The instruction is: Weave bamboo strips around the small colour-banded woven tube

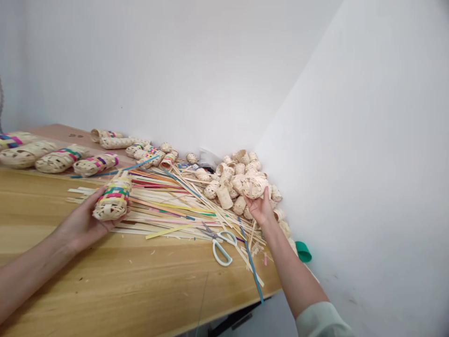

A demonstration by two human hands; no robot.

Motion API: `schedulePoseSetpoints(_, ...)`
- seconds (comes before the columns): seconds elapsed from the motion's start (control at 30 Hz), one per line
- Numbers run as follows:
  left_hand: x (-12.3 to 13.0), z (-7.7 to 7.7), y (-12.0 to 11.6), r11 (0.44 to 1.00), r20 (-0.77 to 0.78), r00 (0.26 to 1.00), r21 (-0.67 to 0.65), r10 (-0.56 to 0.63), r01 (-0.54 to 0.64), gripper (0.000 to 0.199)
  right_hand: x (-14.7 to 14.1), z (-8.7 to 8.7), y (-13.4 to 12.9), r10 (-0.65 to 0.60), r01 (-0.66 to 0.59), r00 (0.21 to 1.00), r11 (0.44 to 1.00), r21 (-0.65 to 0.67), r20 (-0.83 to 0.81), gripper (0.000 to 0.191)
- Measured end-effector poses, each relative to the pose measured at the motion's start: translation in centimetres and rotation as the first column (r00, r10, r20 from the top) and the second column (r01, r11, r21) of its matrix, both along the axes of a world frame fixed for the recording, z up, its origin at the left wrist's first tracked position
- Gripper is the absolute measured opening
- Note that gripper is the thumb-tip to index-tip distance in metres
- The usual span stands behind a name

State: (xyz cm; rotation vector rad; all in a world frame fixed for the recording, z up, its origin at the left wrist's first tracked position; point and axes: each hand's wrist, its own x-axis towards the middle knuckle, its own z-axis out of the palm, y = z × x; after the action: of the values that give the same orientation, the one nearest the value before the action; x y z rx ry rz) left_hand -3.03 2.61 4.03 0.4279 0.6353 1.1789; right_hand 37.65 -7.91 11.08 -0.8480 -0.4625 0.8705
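My left hand (87, 222) holds a woven piece (114, 196) with green, yellow, red and blue bands above the wooden table (140, 285), its rounded end toward me. At the right, my right hand (259, 208) is closed around the lower side of a plain, pale woven piece (254, 185). This one is in front of a pile of similar plain woven pieces (224, 196). Between my hands, flat strips (168, 206) in natural and bright colours lie spread over the table.
White-handled scissors (221, 252) lie open at the strips' near edge. Several finished-looking woven pieces (61, 159) line the back left on brown cardboard (56, 133). A blue strip (253, 271) overhangs the table's right edge. A green roll (303, 252) is by the wall.
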Motion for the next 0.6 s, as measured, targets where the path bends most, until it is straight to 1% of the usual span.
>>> schedulePoseSetpoints(0.2, -0.01, 0.19, 0.08, 1.000, -0.025, 1.000, 0.003, 0.009, -0.009, 0.035, -0.82, 0.24, -0.82, 0.080, -0.075, 0.995, 0.993, 0.086, -0.055, 0.051)
schedulePoseSetpoints(0.33, 0.05, 0.29, -0.03, 1.000, -0.031, 0.999, 0.003, 0.012, -0.012, 0.034, -0.83, 0.02, -0.87, 0.099, -0.093, 0.991, 0.993, 0.068, -0.088, 0.052)
schedulePoseSetpoints(0.47, -0.12, -0.03, 0.12, 1.000, -0.022, 1.000, 0.020, 0.003, -0.003, 0.031, -0.67, -0.24, -0.65, 0.107, -0.102, 0.990, 0.993, 0.053, -0.097, 0.053)
schedulePoseSetpoints(0.6, -0.21, -0.12, 0.21, 1.000, 0.009, 1.000, -0.016, 0.002, -0.001, 0.029, -0.57, -0.50, -0.51, 0.118, -0.114, 0.988, 0.992, 0.049, -0.102, 0.050)
